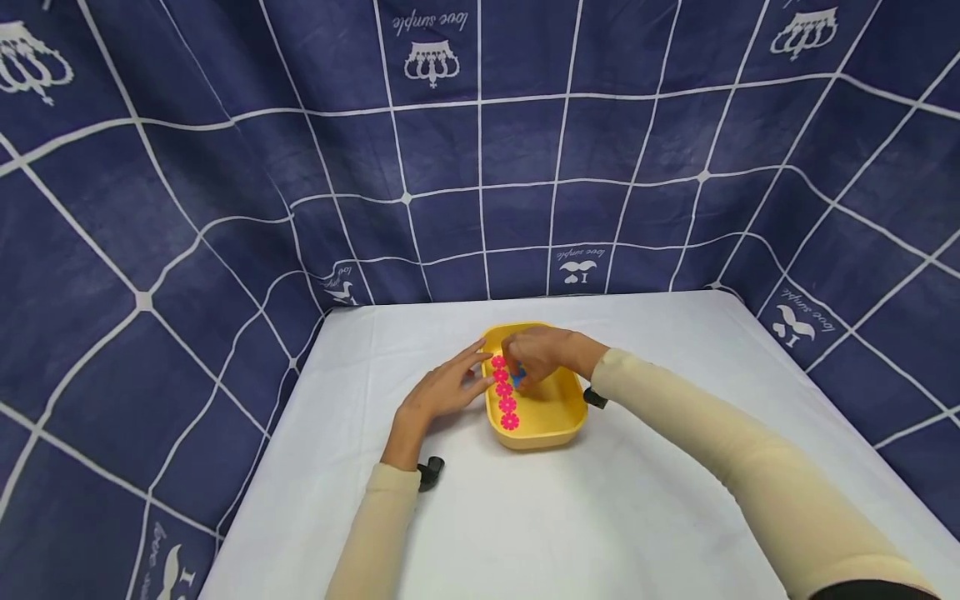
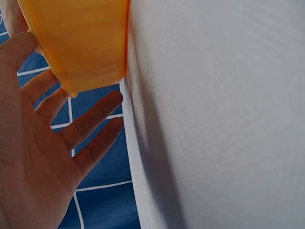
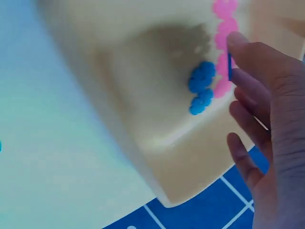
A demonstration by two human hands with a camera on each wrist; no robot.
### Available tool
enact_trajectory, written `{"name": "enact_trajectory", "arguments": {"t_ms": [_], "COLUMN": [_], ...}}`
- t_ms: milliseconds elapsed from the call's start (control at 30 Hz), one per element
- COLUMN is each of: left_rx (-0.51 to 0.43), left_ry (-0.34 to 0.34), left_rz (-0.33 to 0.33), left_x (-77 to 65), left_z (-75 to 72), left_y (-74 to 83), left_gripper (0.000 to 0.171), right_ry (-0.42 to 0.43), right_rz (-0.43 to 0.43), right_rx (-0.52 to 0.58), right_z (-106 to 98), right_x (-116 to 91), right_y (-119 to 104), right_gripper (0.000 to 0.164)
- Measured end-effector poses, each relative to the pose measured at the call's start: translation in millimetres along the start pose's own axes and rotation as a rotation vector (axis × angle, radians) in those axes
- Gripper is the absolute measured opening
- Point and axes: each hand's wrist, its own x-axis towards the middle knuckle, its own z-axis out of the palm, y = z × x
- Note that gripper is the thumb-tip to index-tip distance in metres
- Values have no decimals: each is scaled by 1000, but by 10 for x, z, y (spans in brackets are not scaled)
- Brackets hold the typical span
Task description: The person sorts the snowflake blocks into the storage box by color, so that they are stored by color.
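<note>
A row of pink flower-shaped pieces (image 1: 507, 405) runs along the left side inside a yellow plastic tub (image 1: 551, 417). My right hand (image 1: 538, 352) is down in the tub, pinching a thin blue piece (image 3: 229, 67) between thumb and finger; it shows edge-on in the right wrist view. Just beside the pink row lie blue flower-shaped pieces (image 3: 202, 76) on the tub's floor. At the tub's left side is my left hand (image 1: 444, 387), its fingers spread and fairly straight. In the left wrist view its thumb (image 2: 21, 47) lies right at the rim.
The tub stands on a white-covered table (image 1: 637, 517). Dark blue cloth (image 1: 517, 150) with white grid lines hangs behind the table and at both sides. A small blue spot (image 3: 0, 146) shows at the left edge of the right wrist view.
</note>
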Motion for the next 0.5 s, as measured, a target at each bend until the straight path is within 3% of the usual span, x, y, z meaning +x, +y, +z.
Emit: {"name": "enact_trajectory", "arguments": {"t_ms": [233, 500], "left_rx": [-8, 0], "left_ry": [-1, -5], "left_rz": [-1, -6], "left_x": [15, -1], "left_z": [-8, -19], "left_y": [-15, -14], "left_gripper": [58, 58], "right_ry": [24, 2], "right_rz": [-79, -87], "right_rx": [-28, -59], "right_z": [88, 208], "right_x": [-13, -19], "right_y": [37, 25], "right_gripper": [25, 26]}}
